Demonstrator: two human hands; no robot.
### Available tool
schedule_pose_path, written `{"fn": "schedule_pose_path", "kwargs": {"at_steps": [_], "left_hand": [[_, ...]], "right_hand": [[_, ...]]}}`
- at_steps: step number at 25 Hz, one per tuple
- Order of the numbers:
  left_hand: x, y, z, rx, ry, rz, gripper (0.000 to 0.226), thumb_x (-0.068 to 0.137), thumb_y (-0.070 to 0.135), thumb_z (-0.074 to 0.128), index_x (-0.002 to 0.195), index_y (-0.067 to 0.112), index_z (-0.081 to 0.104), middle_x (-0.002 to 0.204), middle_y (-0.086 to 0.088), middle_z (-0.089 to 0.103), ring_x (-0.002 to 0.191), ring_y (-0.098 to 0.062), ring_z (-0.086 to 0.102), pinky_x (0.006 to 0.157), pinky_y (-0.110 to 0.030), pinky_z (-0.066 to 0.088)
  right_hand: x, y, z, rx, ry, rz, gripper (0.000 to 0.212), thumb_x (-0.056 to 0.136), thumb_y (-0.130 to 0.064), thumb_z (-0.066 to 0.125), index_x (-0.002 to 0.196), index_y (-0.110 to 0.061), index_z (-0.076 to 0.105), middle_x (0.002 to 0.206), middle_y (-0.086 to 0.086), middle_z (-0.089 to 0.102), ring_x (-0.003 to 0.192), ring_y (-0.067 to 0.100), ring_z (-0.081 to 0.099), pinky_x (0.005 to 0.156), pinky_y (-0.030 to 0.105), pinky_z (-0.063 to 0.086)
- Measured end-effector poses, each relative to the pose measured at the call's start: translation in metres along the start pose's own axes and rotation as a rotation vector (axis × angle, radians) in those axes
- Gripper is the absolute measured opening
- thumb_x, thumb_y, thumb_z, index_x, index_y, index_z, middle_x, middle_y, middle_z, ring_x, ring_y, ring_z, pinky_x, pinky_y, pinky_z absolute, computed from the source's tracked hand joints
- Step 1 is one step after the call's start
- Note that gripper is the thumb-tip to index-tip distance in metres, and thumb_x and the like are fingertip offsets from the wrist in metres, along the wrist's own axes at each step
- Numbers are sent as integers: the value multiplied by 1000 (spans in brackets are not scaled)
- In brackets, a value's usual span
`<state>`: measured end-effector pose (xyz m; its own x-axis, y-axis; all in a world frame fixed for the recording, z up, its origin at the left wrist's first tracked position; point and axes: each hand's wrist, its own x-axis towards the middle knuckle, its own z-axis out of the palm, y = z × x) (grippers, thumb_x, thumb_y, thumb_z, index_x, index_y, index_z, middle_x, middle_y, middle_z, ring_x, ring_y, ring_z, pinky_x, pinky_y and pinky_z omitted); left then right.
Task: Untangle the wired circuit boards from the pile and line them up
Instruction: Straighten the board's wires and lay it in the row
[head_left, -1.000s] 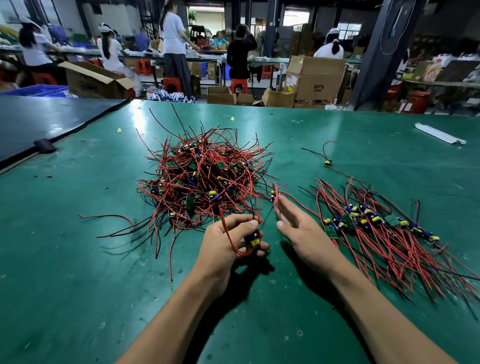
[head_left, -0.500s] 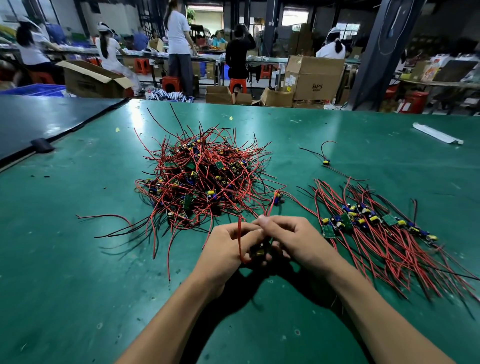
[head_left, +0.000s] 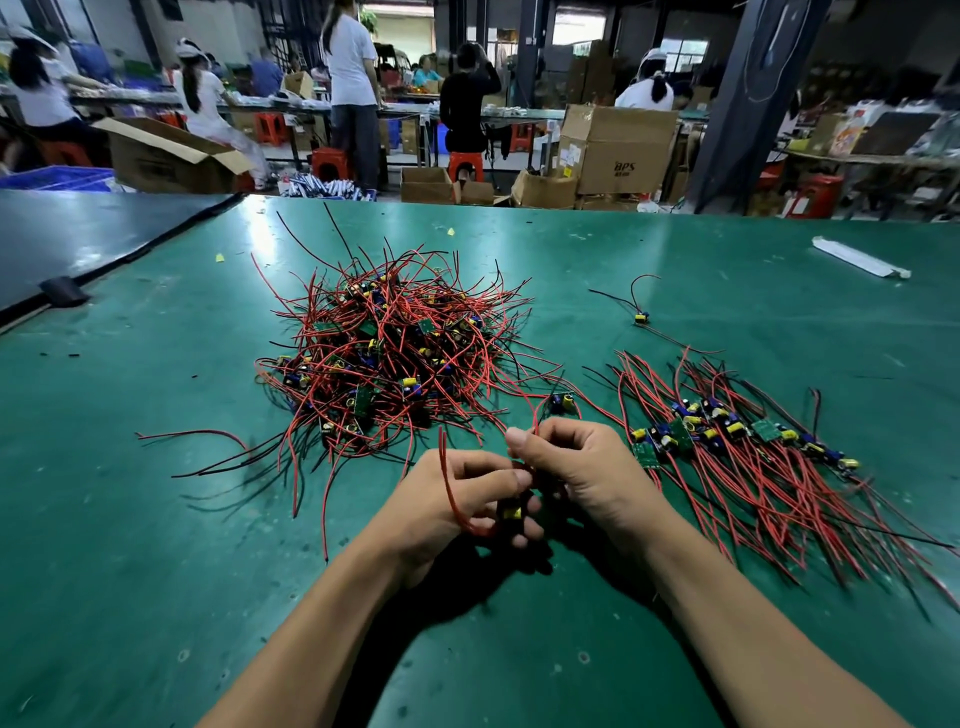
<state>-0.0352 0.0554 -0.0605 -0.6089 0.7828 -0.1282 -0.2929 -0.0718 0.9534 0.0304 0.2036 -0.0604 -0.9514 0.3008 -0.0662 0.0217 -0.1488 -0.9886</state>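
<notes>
Untangling step: our left hand (head_left: 457, 499) grips one board (head_left: 511, 514) near the pile (head_left: 389, 358); our right hand (head_left: 587, 467) pinches its red wire (head_left: 535, 415). Next, we judge: free it, add to row (head_left: 727, 436).

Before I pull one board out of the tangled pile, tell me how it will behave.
Likely light: the boards in the tangled pile look small. Its red leads probably flop and snag, since they cross neighbours everywhere, so others may drag along. The left hand already holds one whose lead bends freely.
</notes>
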Motion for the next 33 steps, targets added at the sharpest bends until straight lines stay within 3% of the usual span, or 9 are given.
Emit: {"fn": "schedule_pose_path", "kwargs": {"at_steps": [3, 6, 11, 15, 18, 22, 25, 28, 33], "left_hand": [[-1, 1, 0, 65, -57, -1, 20, 76, 18, 71, 83, -1, 69, 71, -17, 67, 53, -24, 65, 49, -27, 53], [-2, 1, 0, 74, -72, 5, 11, 82, 12, 67, 77, 3, 70, 68, -15, 66, 48, -21, 62, 45, -25, 50], [-4, 2, 3, 30, -118, -31, 11, 79, 13, 66, 73, 7, 72, 64, -12, 62, 45, -20, 57, 46, -25, 47], [-1, 2, 1, 68, -80, -32, 14, 85, 11, 63, 74, 6, 70, 62, -10, 62, 44, -18, 57, 46, -24, 48], [0, 3, 1, 75, -74, -38, 13, 84, 13, 65, 76, 4, 70, 63, -11, 62, 45, -19, 57, 47, -24, 49], [2, 2, 1, 85, -68, -24, 13, 87, 10, 63, 78, 3, 70, 63, -12, 62, 46, -20, 58, 47, -25, 49], [4, -3, 3, 154, -10, 6, 15, 91, 5, 60, 81, 1, 71, 62, -14, 61, 47, -24, 59, 49, -25, 50], [5, -8, 6, 197, 79, 82, 15, 92, 8, 61, 87, -4, 69, 58, -12, 58, 45, -24, 59, 45, -23, 47], [3, -10, 5, 128, 76, 109, 20, 95, 10, 58, 81, -4, 63, 57, -11, 57, 43, -22, 57, 45, -24, 48]], "right_hand": [[0, 3, -2, 1, -60, -19, 32, 72, -33, 86, 66, -17, 59, 67, 16, 60, 42, 17, 53, 40, 23, 43], [0, 2, -5, 40, -165, 2, 20, 77, -28, 84, 81, -15, 70, 67, 9, 65, 44, 18, 59, 43, 25, 50], [2, 5, -15, 72, -300, 133, 47, 76, -38, 86, 110, -9, 74, 76, 18, 65, 56, 21, 62, 56, 28, 54], [8, 12, -14, -41, -89, -19, 50, 72, -52, 85, 94, -8, 76, 66, 19, 42, 57, 21, 36, 53, 23, 27], [13, 7, -16, -193, 92, -195, 48, 73, -56, 78, 85, -9, 76, 47, 5, 35, 42, 13, 27, 41, 17, 22], [19, 8, -16, -208, 257, -313, 54, 81, -51, 70, 80, 3, 69, 50, 1, 39, 43, 10, 29, 41, 17, 24], [20, 9, -7, -26, 209, -204, 39, 84, -49, 65, 71, -13, 71, 52, -2, 51, 36, 8, 37, 37, 16, 29], [19, 4, -5, 37, 155, -133, 39, 82, -49, 65, 67, -15, 70, 51, -2, 51, 34, 8, 37, 37, 16, 31], [3, 5, -6, 151, -209, 99, 34, 83, -34, 80, 106, -10, 74, 76, 13, 67, 51, 19, 61, 52, 29, 53]]}}
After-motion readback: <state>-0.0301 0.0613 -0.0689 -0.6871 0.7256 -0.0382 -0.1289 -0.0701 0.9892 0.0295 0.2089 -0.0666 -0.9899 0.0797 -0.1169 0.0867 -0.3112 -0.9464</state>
